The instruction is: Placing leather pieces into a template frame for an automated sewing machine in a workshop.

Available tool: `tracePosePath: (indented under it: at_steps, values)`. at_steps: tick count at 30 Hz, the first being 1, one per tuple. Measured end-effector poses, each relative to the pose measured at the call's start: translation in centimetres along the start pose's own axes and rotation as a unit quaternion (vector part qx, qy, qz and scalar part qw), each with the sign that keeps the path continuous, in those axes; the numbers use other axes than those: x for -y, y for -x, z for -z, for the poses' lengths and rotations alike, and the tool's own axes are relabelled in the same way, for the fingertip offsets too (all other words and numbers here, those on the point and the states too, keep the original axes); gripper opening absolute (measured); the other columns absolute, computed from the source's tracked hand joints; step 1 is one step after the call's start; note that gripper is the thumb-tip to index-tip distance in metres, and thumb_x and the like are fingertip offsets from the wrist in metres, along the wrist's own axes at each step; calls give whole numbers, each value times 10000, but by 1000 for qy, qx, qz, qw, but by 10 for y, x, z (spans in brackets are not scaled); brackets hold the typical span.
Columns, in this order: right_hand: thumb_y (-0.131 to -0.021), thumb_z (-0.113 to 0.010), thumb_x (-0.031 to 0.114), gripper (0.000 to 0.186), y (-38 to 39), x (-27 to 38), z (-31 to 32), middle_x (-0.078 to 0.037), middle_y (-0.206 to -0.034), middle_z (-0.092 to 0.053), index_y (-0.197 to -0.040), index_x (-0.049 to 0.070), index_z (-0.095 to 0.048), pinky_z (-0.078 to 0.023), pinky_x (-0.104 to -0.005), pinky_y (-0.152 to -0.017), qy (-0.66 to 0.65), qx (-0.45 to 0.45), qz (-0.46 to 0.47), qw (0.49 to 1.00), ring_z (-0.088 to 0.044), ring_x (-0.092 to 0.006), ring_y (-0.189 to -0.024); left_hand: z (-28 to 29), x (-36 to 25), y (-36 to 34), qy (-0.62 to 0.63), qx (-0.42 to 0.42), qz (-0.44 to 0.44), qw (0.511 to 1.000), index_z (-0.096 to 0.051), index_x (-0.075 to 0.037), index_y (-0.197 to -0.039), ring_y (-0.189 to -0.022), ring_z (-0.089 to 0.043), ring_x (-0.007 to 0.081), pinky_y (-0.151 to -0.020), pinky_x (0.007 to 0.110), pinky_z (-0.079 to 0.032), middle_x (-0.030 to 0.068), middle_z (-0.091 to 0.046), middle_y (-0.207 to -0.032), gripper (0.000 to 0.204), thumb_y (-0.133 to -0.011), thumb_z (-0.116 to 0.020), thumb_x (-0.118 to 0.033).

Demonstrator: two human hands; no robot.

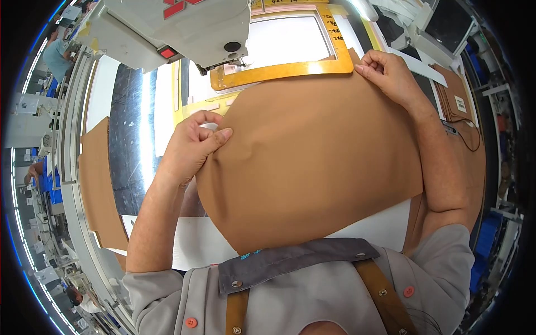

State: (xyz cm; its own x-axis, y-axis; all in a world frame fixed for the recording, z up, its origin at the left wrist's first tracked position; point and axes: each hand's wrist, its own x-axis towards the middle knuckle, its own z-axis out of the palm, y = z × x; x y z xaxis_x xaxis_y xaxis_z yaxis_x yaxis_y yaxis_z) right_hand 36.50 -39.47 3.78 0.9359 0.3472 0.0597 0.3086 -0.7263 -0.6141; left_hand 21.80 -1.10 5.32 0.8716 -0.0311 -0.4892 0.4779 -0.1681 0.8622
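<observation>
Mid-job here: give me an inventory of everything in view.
Broad flat pliable sheet: one, brown, centre.
Flat rectangular frame: one, orange-yellow, at the sheet's far edge.
Boxy machine head: one, white with red markings, top, left of centre.
Flat tabletop: one, white, under the sheet.
Shiny metal-looking surface: one, dark, left of the sheet.
Flat panels: count unclear, brown, left.
Labelled flat pieces, stacked: count unclear, brown, upper right.
Monitor: one, dark screen, pale casing, top right.
Thin cable: one, black, right.
Plastic-looking bins: several, blue, both sides.
Co-workers: at least three, one in pale blue, left background.
Sleeved shirt: one, grey, bottom.
Left grip: one bare hand, sheet's left edge.
Right grip: one bare hand, sheet's far right corner.
</observation>
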Motion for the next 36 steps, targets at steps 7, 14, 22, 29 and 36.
tracePosePath:
  at_steps: [7,14,22,29,36]
  values:
    - [-908,-708,203,192,-9,1,-8,1,-679,-592,-896,13,-685,-453,-281,-621,3,-22,12,1000,-527,-94,-629,-8,-3,6,29,-116,-118,986,-629,8,-1198,-651,-636,42,-565,174,-472,94,-736,-862,340,-911,-775,-103]
    - [-930,-666,147,145,-11,3,-11,66,-701,-490,-874,19,-631,-355,-236,-592,-18,-5,43,999,-394,-41,-648,1,1,4,-129,-195,-57,971,-729,12,-1103,-652,-563,20,-546,176,-430,-6,-687,-841,202,-925,-745,-82]
    - [-889,-686,265,221,-57,-18,-5,-53,-766,-686,-891,44,-696,-504,-333,-696,28,-33,37,998,-638,-179,-712,28,-15,-82,-156,-217,-205,942,-732,30,-1053,-596,-530,28,-512,229,-419,-6,-647,-718,175,-919,-701,-77]
    - [-910,-686,318,254,-131,-15,-12,-96,-902,-743,-979,75,-720,-544,-372,-795,87,-87,58,991,-709,-263,-849,114,-11,-179,-467,-215,-471,717,-687,25,-1123,-919,-663,179,-758,300,-509,101,-719,-1047,250,-899,-723,-82]
    - [-859,-753,309,303,-191,-36,-9,-210,-919,-741,-985,34,-760,-555,-442,-808,113,-311,53,942,-724,-360,-919,103,-12,-167,-422,-219,-399,784,-691,11,-1154,-1027,-664,261,-859,353,-509,144,-711,-1126,292,-905,-718,-139]
